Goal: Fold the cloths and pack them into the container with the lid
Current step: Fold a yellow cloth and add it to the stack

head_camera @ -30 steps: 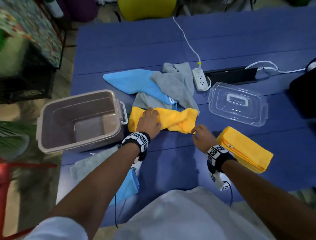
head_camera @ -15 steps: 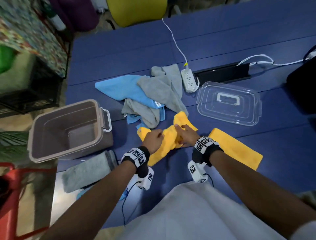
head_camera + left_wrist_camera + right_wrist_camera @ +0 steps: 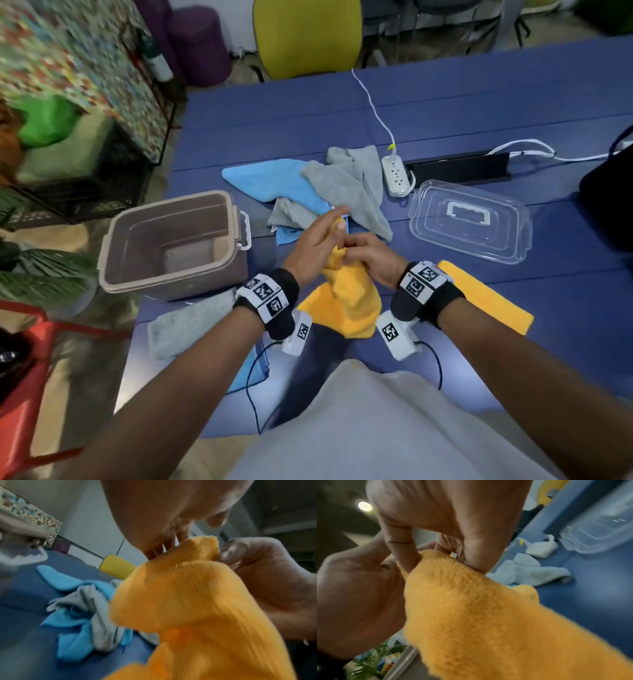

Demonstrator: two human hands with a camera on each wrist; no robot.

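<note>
Three folded cloths already lie on the blue table [image 3: 445, 113]: a yellow one [image 3: 486, 301], a grey one [image 3: 185, 325] and a blue one [image 3: 255, 373], none packed. Both hands lift a fuzzy yellow microfibre cloth [image 3: 346, 301] by its top corner; the right hand [image 3: 370, 257] pinches it, the left hand [image 3: 315, 246] has straight fingers against it. Crumpled blue and grey cloths [image 3: 325, 192] wait. Beside them, the taupe plastic container [image 3: 171, 246] holds nothing, its clear lid [image 3: 507, 240] lying apart.
</note>
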